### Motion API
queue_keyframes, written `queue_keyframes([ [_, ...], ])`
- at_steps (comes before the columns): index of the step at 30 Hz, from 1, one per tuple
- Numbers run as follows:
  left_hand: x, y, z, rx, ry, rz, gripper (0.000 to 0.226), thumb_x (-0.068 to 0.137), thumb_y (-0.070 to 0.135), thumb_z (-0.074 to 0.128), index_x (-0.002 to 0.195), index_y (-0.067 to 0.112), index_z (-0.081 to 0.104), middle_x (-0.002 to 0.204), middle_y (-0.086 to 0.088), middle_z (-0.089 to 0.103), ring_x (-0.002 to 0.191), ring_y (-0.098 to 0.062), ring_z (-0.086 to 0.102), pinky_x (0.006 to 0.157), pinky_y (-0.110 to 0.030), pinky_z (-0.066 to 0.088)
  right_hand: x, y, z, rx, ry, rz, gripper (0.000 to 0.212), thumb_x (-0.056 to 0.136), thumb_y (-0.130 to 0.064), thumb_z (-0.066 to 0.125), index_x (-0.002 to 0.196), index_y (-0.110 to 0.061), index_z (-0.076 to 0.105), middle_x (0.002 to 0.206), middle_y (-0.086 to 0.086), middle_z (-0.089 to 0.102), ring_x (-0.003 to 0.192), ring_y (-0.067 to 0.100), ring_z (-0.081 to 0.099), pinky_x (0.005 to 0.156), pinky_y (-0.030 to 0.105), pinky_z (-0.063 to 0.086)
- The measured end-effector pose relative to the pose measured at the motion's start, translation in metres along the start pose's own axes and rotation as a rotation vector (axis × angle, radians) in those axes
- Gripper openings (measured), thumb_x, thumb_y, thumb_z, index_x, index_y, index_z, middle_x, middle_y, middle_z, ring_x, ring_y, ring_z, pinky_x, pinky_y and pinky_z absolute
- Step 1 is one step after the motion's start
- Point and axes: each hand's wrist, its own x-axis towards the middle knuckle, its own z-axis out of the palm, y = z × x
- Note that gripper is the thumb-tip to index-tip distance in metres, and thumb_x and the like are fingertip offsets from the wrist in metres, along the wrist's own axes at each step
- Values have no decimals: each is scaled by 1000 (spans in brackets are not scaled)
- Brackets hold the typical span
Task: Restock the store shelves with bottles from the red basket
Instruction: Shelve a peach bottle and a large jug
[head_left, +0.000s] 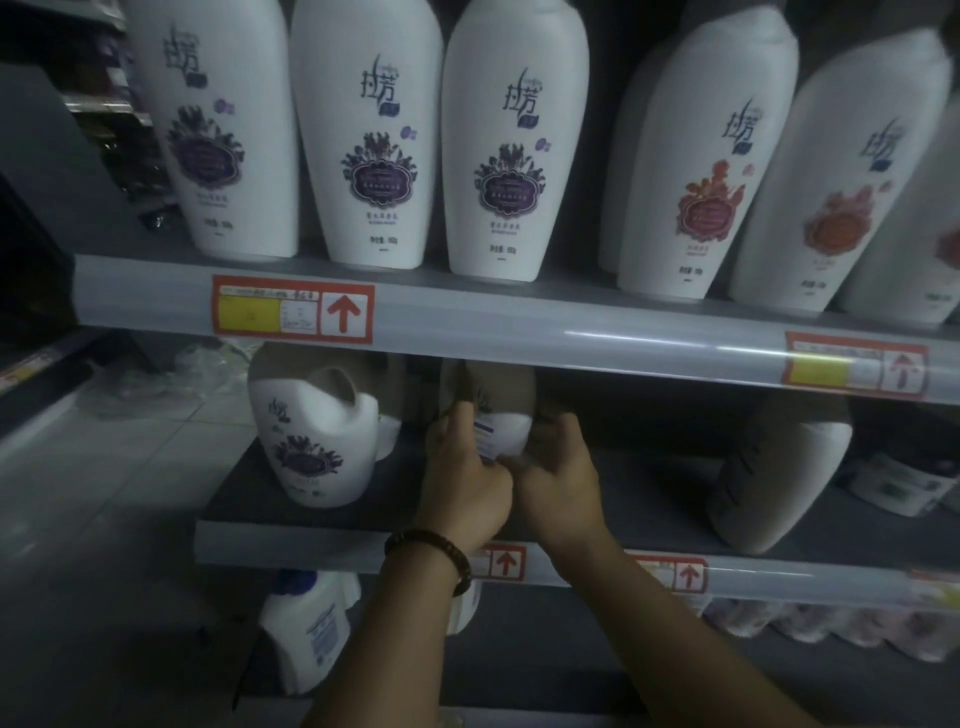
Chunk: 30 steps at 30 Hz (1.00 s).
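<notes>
A white bottle (501, 415) stands on the middle shelf (311, 499), its top half in the shadow of the shelf above. My left hand (465, 483), with a bead bracelet on the wrist, grips its left side. My right hand (558, 478) grips its right side. To the left stands a white jug with a handle and a purple label (317, 441). Another white jug (779, 478) stands at the right on the same shelf. The red basket is not in view.
The upper shelf (519, 322) carries a row of tall white bottles, purple-labelled ones (374, 140) at left and red-labelled ones (711, 156) at right. Red price tags (293, 309) sit on the shelf rails. A white bottle (311, 629) stands on the bottom shelf. Tiled floor (104, 493) lies at left.
</notes>
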Motion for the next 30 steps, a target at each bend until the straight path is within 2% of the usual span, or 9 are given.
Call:
queue_keyframes([
  [2, -2, 1, -3, 40, -8, -9, 61, 95, -5, 52, 144, 28, 41, 146, -8, 34, 131, -28, 49, 100, -28, 45, -3, 1, 3, 8, 0, -26, 44, 88, -3, 77, 119, -31, 62, 113, -9, 76, 107, 10, 74, 95, 51, 62],
  [4, -4, 2, -5, 57, -20, -17, 60, 96, -4, 52, 144, 30, 39, 146, -8, 31, 130, -30, 50, 100, -30, 46, -6, 1, 6, 18, 10, -38, 45, 88, -1, 77, 119, -31, 62, 113, -9, 76, 107, 9, 74, 96, 50, 62],
  [7, -6, 4, -6, 43, -21, -30, 55, 95, -3, 52, 142, 25, 41, 144, -10, 35, 129, -33, 52, 107, -46, 51, -8, 1, 9, 27, 21, -42, 42, 91, -1, 75, 117, -31, 64, 111, -9, 77, 106, 8, 74, 96, 49, 62],
  [10, -6, 6, -9, 3, 13, -44, 49, 94, -2, 51, 135, 23, 42, 140, -12, 46, 125, -32, 55, 105, -55, 53, -11, 0, 13, 36, 2, -49, 38, 95, -1, 70, 118, -31, 67, 110, -11, 77, 106, 8, 74, 96, 47, 62],
  [14, -8, 6, -12, -57, 61, -71, 49, 96, -2, 52, 129, 27, 33, 130, -10, 58, 117, -29, 62, 96, -47, 56, -16, -3, 18, 46, -2, -33, 35, 100, -3, 64, 122, -30, 69, 110, -12, 77, 106, 4, 73, 97, 42, 62],
  [21, -4, 5, -16, -101, 96, -79, 42, 96, 6, 55, 123, 31, 34, 131, -9, 53, 115, -27, 61, 97, -55, 58, -22, 2, 31, 46, 30, -43, 39, 103, 1, 55, 123, -28, 71, 116, -2, 76, 110, 15, 73, 97, 52, 61],
  [25, 0, 2, -17, -105, 109, -76, 38, 100, 12, 52, 128, 31, 35, 138, -1, 47, 115, -20, 56, 91, -40, 53, -24, 3, 37, 43, -16, -79, 38, 105, 2, 53, 126, -23, 72, 118, -3, 76, 111, 16, 73, 97, 50, 61],
  [27, 1, 1, -17, -102, 124, -87, 33, 100, 10, 50, 124, 27, 38, 136, -7, 51, 114, -24, 59, 90, -42, 54, -24, 3, 38, 24, -45, -91, 35, 105, 3, 53, 122, -21, 73, 114, -5, 77, 109, 14, 74, 97, 47, 62],
  [30, 0, 3, -16, -125, 144, -117, 31, 97, 9, 53, 121, 26, 42, 131, -9, 54, 115, -28, 61, 97, -50, 57, -17, 2, 33, 4, -48, -77, 30, 105, -1, 56, 121, -23, 69, 112, -6, 76, 107, 13, 73, 96, 47, 62],
])
